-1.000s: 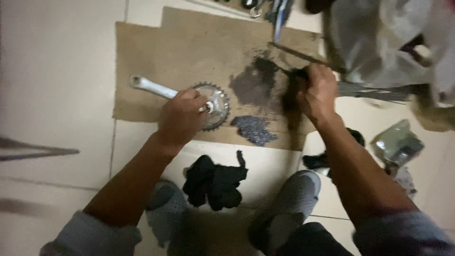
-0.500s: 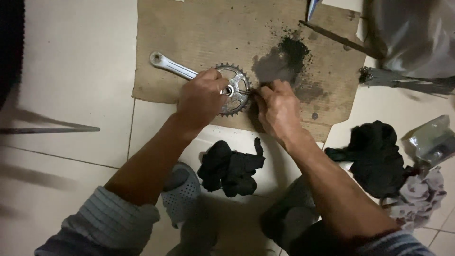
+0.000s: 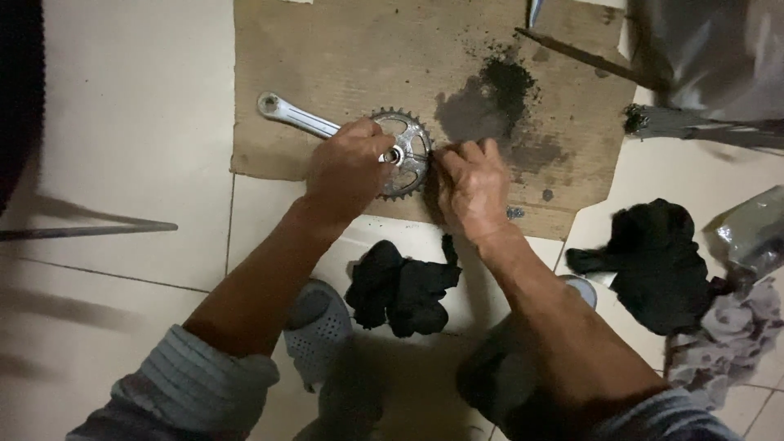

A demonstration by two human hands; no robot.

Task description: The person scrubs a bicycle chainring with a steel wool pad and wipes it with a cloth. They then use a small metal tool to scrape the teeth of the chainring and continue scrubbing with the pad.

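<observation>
Head view, looking straight down at my two hands over a sheet of brown cardboard (image 3: 343, 49) spread on a pale tiled floor (image 3: 122, 122). My left hand (image 3: 347, 171) lies palm down on a silver bicycle crank set, its fingers curled together over the joint where the crank arm (image 3: 296, 117) meets the toothed chainring (image 3: 406, 153); the thumb and fingertips press near the hub. The crank arm runs up and to the left from under this hand, ending in a rounded eye. My right hand (image 3: 471, 189) rests just beside the chainring on its right edge, fingers bent and close together, tips touching the teeth; whether they pinch anything small I cannot tell. The chainring lies flat on the cardboard near its lower edge, between my two hands. Up and to the right of it, a dark patch of grease and grit (image 3: 496, 91) stains the cardboard. A black rag (image 3: 402, 286) lies crumpled on the tile below the hands, between my forearms, and a second black rag (image 3: 657, 265) lies well to the right, beside a bundle of grey cloth (image 3: 727, 335). My grey perforated shoe (image 3: 317, 331) shows beneath the left forearm. A thin metal rod (image 3: 90, 230) lies on the floor at far left.
</observation>
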